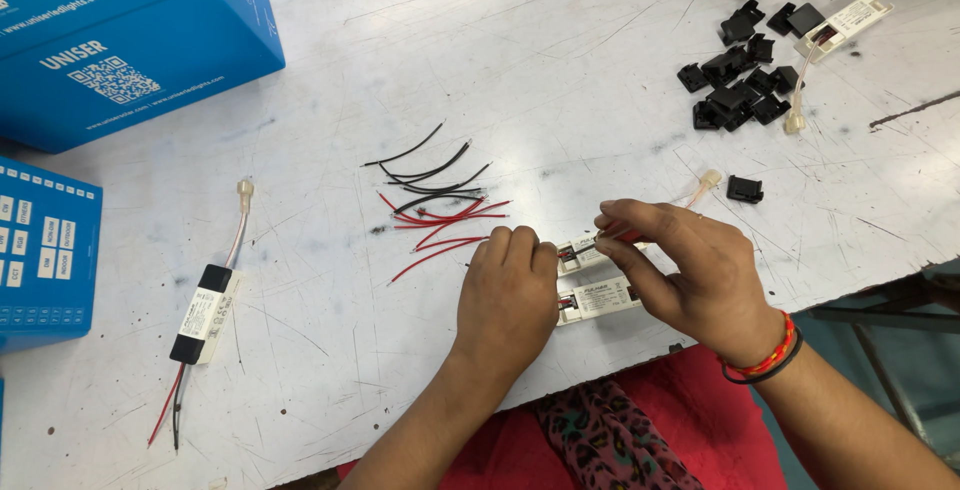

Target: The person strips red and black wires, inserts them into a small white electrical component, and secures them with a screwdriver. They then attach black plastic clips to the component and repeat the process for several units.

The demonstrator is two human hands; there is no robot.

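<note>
White scratched table [560, 40]; blue boxes [130, 40] at its left; red and black wires [440, 205] mid-table; black caps [740, 90] at its right.

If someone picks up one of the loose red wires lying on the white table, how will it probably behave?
A loose red wire is thin and already curved, so it would probably bend and droop. It looks very light for its length. It lies tangled with the black wires, so lifting one may drag neighbours across the scratched table.
</note>
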